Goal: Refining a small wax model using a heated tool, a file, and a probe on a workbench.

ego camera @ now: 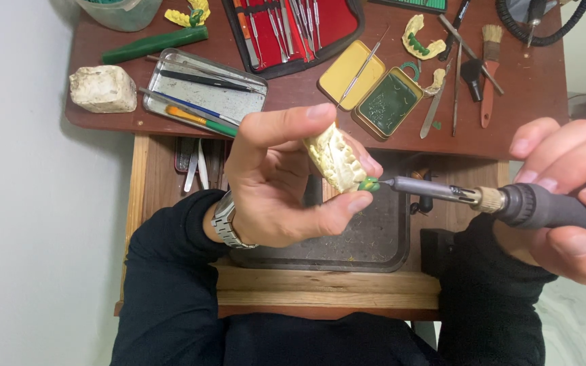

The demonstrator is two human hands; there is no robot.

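The pale yellow dental cast (334, 159) sits pinched between thumb and fingers of the left hand (276, 183), raised above the dark tray (374, 240). The right hand (564, 203) is closed round an electric wax tool (503, 201), its tip touching a green wax blob (368, 184) on the cast's edge. Wax shaping seems underway; steady, light tip control looks needed.

A cream-yellow dental cast (334, 160) bears a green wax blob (369, 184). The heated tool (503, 201) is grey with a brass collar. Near the reddish-brown table's (523, 102) far edge, a yellow tin (347, 73) holds dark green wax (388, 103).
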